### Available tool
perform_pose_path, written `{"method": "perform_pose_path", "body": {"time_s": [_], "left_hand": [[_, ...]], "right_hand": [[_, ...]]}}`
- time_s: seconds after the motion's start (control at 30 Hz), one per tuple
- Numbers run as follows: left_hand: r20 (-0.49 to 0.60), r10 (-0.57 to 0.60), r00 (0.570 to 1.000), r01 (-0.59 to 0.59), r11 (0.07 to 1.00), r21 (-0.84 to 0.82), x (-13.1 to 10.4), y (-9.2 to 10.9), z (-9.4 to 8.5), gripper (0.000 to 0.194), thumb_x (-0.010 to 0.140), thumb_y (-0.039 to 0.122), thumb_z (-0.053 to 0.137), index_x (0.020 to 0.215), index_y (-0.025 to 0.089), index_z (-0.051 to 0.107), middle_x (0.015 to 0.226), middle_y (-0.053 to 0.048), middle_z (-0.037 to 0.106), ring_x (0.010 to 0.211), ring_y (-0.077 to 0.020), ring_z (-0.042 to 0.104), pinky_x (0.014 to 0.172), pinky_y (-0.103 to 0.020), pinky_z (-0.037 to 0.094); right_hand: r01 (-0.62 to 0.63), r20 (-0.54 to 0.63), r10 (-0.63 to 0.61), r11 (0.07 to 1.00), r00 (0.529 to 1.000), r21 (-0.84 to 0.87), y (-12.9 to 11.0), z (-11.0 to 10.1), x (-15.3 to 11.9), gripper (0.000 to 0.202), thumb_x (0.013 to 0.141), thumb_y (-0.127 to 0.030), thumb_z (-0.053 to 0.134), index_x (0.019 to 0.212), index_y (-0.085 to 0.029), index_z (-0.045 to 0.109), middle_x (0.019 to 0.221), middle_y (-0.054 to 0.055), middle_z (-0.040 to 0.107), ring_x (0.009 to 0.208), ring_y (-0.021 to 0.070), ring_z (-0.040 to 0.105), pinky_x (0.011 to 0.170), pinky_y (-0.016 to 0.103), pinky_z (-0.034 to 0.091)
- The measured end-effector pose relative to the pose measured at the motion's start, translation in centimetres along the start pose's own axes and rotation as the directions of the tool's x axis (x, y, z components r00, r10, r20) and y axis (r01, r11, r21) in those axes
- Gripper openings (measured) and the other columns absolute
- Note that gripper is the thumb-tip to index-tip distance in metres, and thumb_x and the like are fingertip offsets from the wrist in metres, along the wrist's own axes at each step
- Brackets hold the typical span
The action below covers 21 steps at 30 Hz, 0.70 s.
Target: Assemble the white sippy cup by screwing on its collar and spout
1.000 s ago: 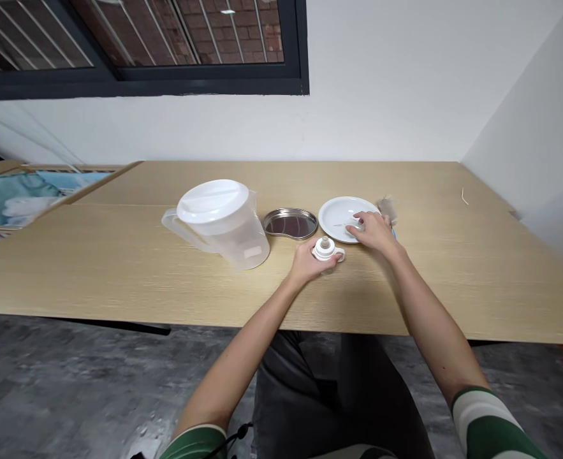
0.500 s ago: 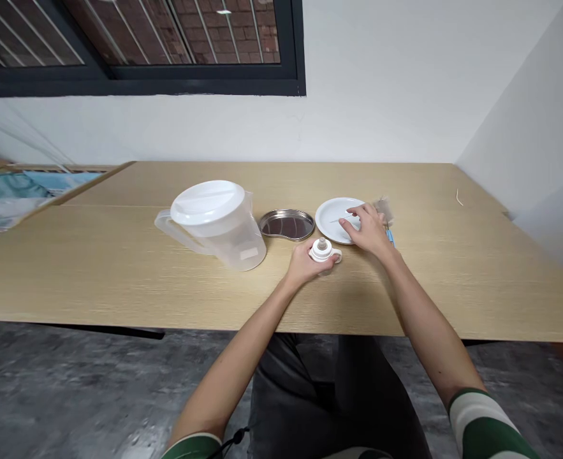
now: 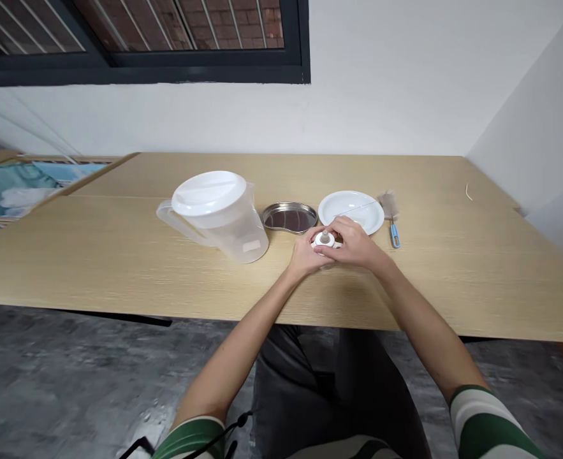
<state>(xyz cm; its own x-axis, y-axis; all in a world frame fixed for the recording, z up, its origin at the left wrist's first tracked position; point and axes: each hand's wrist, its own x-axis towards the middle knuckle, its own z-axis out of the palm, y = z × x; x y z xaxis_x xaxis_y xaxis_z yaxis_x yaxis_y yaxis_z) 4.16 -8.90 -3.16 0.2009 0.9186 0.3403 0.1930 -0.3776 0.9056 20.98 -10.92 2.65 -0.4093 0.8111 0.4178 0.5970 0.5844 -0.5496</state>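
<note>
A small bottle with a white top and a pale tip (image 3: pixel 325 239) stands upright between my hands, near the middle of the table. My left hand (image 3: pixel 305 252) is wrapped round its left side. On the other side, the fingers of my right hand (image 3: pixel 352 244) are closed round the white top. Just behind my hands lies a white plate (image 3: pixel 368 215) with a thin wire-like piece across it. Left of the plate sits a kidney-shaped metal tray (image 3: pixel 289 217). The bottle's lower part is mostly hidden by my hands.
A clear plastic pitcher with a white lid (image 3: pixel 209 197) stands at the left. Right of the plate lies a brush with a blue handle (image 3: pixel 394 236). A small bent pale piece (image 3: pixel 468 192) lies farther right. Behind the wooden table (image 3: pixel 118 255) is a wall.
My right hand has moved from the plate, left and nearer to me, and has taken hold of the bottle's white top. The blue-handled brush shows more fully now.
</note>
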Motion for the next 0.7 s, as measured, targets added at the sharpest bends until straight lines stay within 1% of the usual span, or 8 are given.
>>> {"method": "perform_pose_path", "body": {"time_s": [0.1,0.2,0.3,0.4,0.5,0.6,0.63,0.7], "left_hand": [[-0.011,0.002,1.0,-0.002,1.0,-0.007,0.2,0.0,0.1,0.07,0.048,0.016,0.079,0.118,0.014,0.07,0.102,-0.006,0.077,0.092,-0.024,0.072,0.083,-0.034,0.057],[-0.028,0.014,0.999,-0.014,1.0,0.025,0.2,-0.2,0.2,0.065,0.048,0.019,0.08,0.113,0.013,0.071,0.096,-0.006,0.076,0.085,-0.0221,0.07,0.078,-0.032,0.057],[-0.043,0.031,0.999,-0.03,0.999,0.037,0.0,-0.4,0.3,0.066,0.051,0.025,0.085,0.115,0.015,0.071,0.098,-0.006,0.077,0.087,-0.0222,0.071,0.08,-0.033,0.057],[-0.063,0.031,0.998,-0.027,0.998,0.055,-0.1,-0.6,0.4,0.066,0.055,0.029,0.087,0.118,0.016,0.071,0.104,-0.008,0.077,0.093,-0.0239,0.073,0.084,-0.036,0.058],[-0.048,0.059,0.997,-0.057,0.997,0.053,0.0,-0.8,0.2,0.068,0.055,0.029,0.086,0.119,0.016,0.07,0.106,-0.009,0.077,0.094,-0.0255,0.073,0.086,-0.039,0.058],[-0.006,0.072,0.997,-0.072,0.997,-0.032,0.0,-0.8,-0.1,0.07,0.052,0.03,0.088,0.118,0.015,0.069,0.106,-0.01,0.078,0.095,-0.0273,0.074,0.086,-0.041,0.059],[0.0,0.071,0.997,-0.071,0.995,-0.064,0.0,-0.8,-0.1,0.069,0.052,0.031,0.088,0.117,0.015,0.069,0.107,-0.01,0.078,0.096,-0.0279,0.074,0.087,-0.041,0.059],[-0.008,0.059,0.998,-0.06,0.994,-0.091,-0.1,-0.7,-0.1,0.068,0.054,0.031,0.088,0.116,0.016,0.068,0.107,-0.01,0.078,0.099,-0.0282,0.074,0.087,-0.041,0.059]], "right_hand": [[0.011,0.11,-0.016,0.999,0.994,0.048,0.0,-1.0,0.2,0.028,0.087,-0.045,0.071,0.103,-0.022,0.07,0.099,0.005,0.062,0.099,0.0229,0.057,0.091,0.037,0.046],[0.008,0.164,-0.03,0.991,0.986,0.13,0.9,-1.8,0.0,0.037,0.09,-0.045,0.069,0.122,-0.027,0.07,0.114,0.007,0.06,0.112,0.0248,0.056,0.102,0.042,0.046],[-0.061,0.117,0.036,0.975,0.992,0.214,2.5,-2.8,-0.6,0.059,0.088,-0.046,0.071,0.143,-0.028,0.058,0.123,0.009,0.057,0.105,0.0239,0.059,0.101,0.044,0.049],[-0.111,0.025,0.108,0.96,0.994,0.259,3.6,-3.4,-1.2,0.069,0.087,-0.049,0.071,0.148,-0.023,0.051,0.122,0.011,0.058,0.101,0.0238,0.059,0.096,0.045,0.052],[-0.103,0.022,0.101,0.944,0.995,0.314,3.2,-2.3,-1.2,0.076,0.084,-0.055,0.074,0.147,-0.02,0.05,0.117,0.011,0.06,0.097,0.023,0.06,0.092,0.044,0.054],[-0.046,-0.003,0.049,0.96,0.999,0.275,1.9,0.2,-0.7,0.09,0.071,-0.054,0.086,0.147,-0.021,0.05,0.12,0.011,0.061,0.099,0.0247,0.061,0.092,0.045,0.055],[-0.027,-0.019,0.034,0.964,0.999,0.266,1.5,0.9,-0.6,0.09,0.07,-0.053,0.087,0.146,-0.022,0.051,0.12,0.01,0.061,0.102,0.0256,0.061,0.094,0.046,0.054],[-0.021,-0.071,0.042,0.962,0.997,0.272,0.8,1.8,-0.4,0.08,0.074,-0.048,0.085,0.143,-0.023,0.054,0.118,0.01,0.064,0.105,0.0261,0.063,0.095,0.046,0.054]]}}
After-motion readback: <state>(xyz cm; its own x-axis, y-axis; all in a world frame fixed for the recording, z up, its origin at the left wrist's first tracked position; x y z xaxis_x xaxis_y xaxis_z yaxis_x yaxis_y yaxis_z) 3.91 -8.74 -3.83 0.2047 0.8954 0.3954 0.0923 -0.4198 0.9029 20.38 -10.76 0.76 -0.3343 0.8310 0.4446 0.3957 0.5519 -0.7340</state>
